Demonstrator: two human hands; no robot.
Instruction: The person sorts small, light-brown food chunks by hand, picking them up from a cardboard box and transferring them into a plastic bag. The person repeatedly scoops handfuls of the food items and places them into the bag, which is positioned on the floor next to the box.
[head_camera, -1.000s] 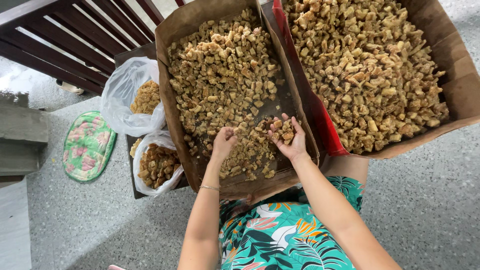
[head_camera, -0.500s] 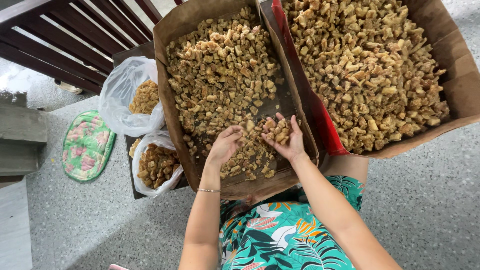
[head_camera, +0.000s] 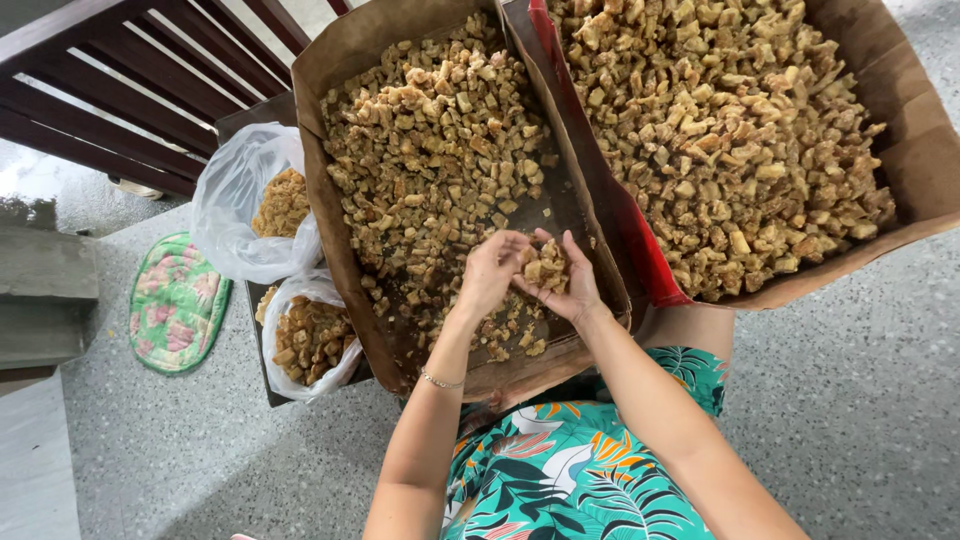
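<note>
Since a second ago your two hands have moved together: the left hand (head_camera: 492, 272) has shifted right and now touches the right hand (head_camera: 556, 282), which was apart from it before. The boxes and bags have not shifted.

Hand state: your right hand is cupped palm-up, holding a small pile of tan, crumbly fried-looking chunks (head_camera: 543, 266). Your left hand is curled with fingertips down on that pile; can't tell if it pinches a piece. There is a thin bracelet (head_camera: 438, 381) on the left wrist.

Count:
- 2 hands, both yours.
- 2 shallow brown cardboard boxes.
- 2 clear plastic bags.
- 1 green floral quilted mat (head_camera: 176, 303) on the speckled grey floor (head_camera: 850, 400), left of the bags.

Containers:
- Left brown cardboard box (head_camera: 330, 200): the same tan chunks, heaped thick at the far end and thin near you, with bare box bottom showing around your hands. Both hands sit over its near end.
- Right brown cardboard box with a red inner edge (head_camera: 900, 150): full of chunks across the whole bottom. It touches the left box along one side.
- Upper clear plastic bag (head_camera: 232, 200): a small amount of lighter chunks inside, mouth open.
- Lower clear plastic bag (head_camera: 290, 300): darker brown chunks, just below the upper bag and against the left box's wall.

Both bags sit on a dark tray-like surface (head_camera: 245, 115). A dark wooden slatted bench (head_camera: 120, 80) is at top left.
</note>
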